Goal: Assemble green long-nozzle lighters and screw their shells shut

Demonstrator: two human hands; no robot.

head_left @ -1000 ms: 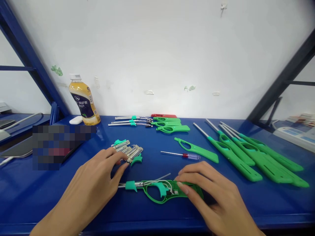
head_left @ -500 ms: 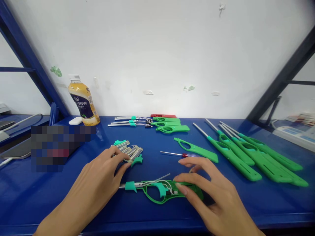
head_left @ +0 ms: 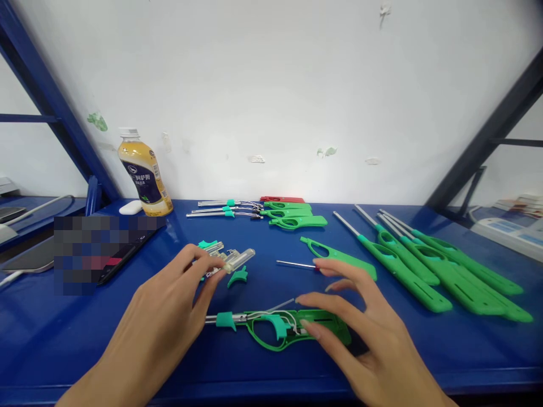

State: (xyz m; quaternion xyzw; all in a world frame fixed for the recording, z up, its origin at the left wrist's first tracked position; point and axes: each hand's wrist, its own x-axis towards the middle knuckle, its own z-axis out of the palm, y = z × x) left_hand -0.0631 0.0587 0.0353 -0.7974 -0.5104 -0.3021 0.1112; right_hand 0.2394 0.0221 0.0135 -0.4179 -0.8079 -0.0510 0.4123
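Observation:
My left hand (head_left: 169, 305) pinches a clear plastic fuel tank (head_left: 241, 260) between thumb and fingertips, lifted just above a small pile of similar tanks (head_left: 214, 249). A teal trigger (head_left: 238, 276) lies below it. In front of me an opened green lighter shell (head_left: 271, 345) holds a metal tube, white wires, a thin clear tube and a teal trigger (head_left: 278, 326). My right hand (head_left: 360, 322) hovers over the shell's handle end with fingers apart, holding nothing; whether its thumb touches the shell I cannot tell. Behind it lies a screwdriver (head_left: 297, 264), its handle mostly hidden.
A loose green shell half (head_left: 343, 257) lies past my right hand. Several assembled green lighters (head_left: 403, 274) are at the right. Metal tubes with wires (head_left: 212, 214) and green shells (head_left: 297, 222) line the back. A drink bottle (head_left: 144, 175) and a black phone (head_left: 127, 254) stand left.
My left hand has raised one fuel tank out of the pile and tilted it up to the right. My right hand has shifted slightly, fingers still apart.

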